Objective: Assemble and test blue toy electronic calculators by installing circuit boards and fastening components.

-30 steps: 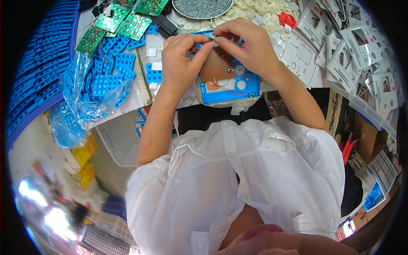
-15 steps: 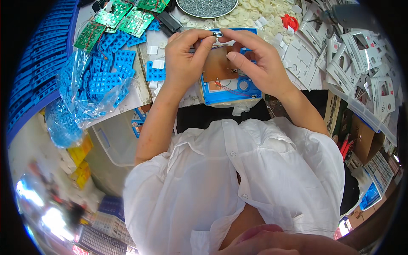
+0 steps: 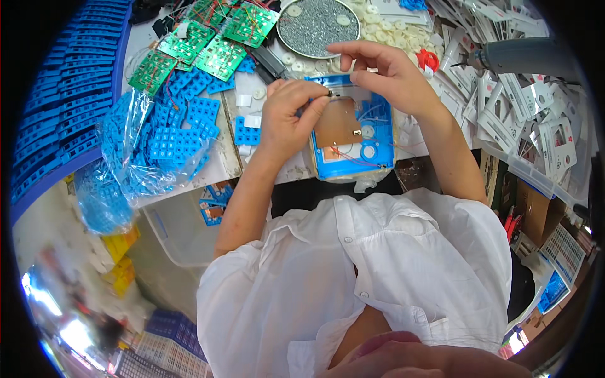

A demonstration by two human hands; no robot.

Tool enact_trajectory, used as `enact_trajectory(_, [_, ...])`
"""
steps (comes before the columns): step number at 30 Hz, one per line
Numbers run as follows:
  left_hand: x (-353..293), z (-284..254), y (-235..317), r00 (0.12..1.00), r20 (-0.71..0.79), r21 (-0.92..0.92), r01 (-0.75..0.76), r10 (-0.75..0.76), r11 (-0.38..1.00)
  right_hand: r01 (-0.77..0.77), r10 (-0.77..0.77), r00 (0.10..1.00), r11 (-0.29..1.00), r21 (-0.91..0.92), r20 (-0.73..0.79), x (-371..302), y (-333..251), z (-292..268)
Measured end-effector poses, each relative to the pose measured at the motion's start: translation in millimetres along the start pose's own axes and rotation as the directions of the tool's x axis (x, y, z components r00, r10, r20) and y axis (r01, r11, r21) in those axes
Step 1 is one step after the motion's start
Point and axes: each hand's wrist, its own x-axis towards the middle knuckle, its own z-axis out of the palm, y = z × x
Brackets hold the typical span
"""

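Note:
My left hand (image 3: pixel 291 116) is closed, thumb and index finger pinching a small dark part (image 3: pixel 330 93) above the upper left of a blue plastic casing (image 3: pixel 383 165). Inside that casing lies a brown circuit board (image 3: pixel 335 125), with thin red wires running along its near side. My right hand (image 3: pixel 396 79) hovers over the casing's far right corner, index finger stretched left and thumb apart from it. Nothing shows between those fingers. Just beyond its fingertips sits a round dish (image 3: pixel 309 39) full of small metal screws.
Green circuit boards (image 3: pixel 220 57) and blue keypad pieces (image 3: pixel 183 113) in clear plastic pile up on the left. Off-white discs (image 3: pixel 378 31) lie beyond my hands. A grey power screwdriver (image 3: pixel 523 60) hangs at right above white panels (image 3: pixel 558 145). Blue parts fill a bin (image 3: pixel 69 94) at far left.
My right hand has parted from the left and moved toward the screw dish. The left hand, still pinching the small part, is now lower over the casing. The whole view has shifted slightly.

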Motion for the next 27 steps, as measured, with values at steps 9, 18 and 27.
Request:
enact_trajectory(9, [-5.2, 1.1, 0.7, 0.995, -0.088, 0.002, 0.046, -0.046, 0.999, 0.049, -0.071, 0.996, 0.946, -0.319, -0.057, -35.6, -19.1, 40.1])
enact_trajectory(18, [-2.7, -5.2, 5.1, 0.992, -0.006, 0.118, -0.124, 0.126, 0.985, 0.079, -0.073, 0.997, 0.973, -0.219, 0.036, 22.3, -17.8, 3.6])
enact_trajectory(27, [-3.0, 0.8, 3.4, 0.993, -0.098, 0.072, -0.053, 0.06, 0.996, -0.102, -0.27, 0.9, 0.634, -0.767, -0.343, 285.1, 62.2, -29.4])
